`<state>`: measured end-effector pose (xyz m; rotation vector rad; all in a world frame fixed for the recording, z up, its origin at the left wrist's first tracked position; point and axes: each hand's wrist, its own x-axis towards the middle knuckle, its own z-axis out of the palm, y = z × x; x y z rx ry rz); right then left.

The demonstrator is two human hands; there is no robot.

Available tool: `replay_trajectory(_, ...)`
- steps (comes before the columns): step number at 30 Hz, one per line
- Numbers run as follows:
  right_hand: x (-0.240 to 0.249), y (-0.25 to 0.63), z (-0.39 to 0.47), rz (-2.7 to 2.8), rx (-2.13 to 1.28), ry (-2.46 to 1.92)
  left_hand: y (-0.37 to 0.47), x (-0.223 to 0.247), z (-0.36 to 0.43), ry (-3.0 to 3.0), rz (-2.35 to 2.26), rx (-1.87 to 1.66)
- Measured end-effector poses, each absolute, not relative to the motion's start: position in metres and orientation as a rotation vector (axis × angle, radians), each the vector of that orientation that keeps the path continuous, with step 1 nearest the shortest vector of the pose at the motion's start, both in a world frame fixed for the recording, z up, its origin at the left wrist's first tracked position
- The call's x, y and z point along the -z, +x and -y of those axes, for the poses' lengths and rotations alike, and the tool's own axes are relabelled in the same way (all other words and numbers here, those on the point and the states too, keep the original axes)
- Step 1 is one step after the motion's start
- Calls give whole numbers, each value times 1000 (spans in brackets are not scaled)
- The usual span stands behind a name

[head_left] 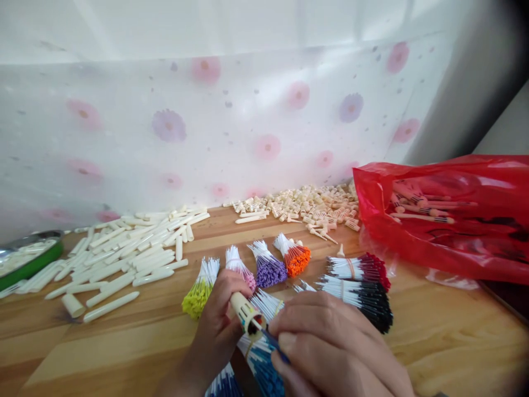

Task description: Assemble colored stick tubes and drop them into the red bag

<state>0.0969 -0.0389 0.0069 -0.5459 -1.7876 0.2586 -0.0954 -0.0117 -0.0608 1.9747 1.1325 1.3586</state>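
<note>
My left hand [217,325] is closed round a cream slotted pen tube [243,310], its open end tilted toward me. Some colour shows inside the slots. In the fingers of my right hand [330,344] is a thin pen refill with a blue end [278,347]; its white tip is at the tube's opening. How far in the tip reaches, I cannot tell. Beneath my hands lie bundles of white refills with blue ends [264,366]. Just beyond stand pink-ended [243,268], yellow-ended [196,295], purple-ended [269,270] and orange-ended bundles [296,259].
Dark red [374,270] and black bundles [374,306] lie right of my hands. Cream pen barrels [140,253] spread at left beside a green-rimmed dish [43,262]. Slotted pieces [306,204] are heaped by the flowered sheet [268,121]. A red plastic bag [446,253] lies at right.
</note>
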Motion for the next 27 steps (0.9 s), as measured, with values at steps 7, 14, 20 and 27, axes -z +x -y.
replay_trajectory(7, 2, 83, 23, 1786, -97, -611, -97, 62, 13, 2049, -1195, -1357)
replay_trajectory(14, -1, 88, 24, 1818, -178, -586, -104, 60, 13, 2190, -1307, -1401)
replay_trajectory(20, -2, 89, 23, 1845, -214, -615, -105, 60, 12, 2241, -1343, -1458)
replay_trajectory(27, 1, 86, 22, 1857, -166, -626, -102, 57, 13, 2262, -1328, -1464)
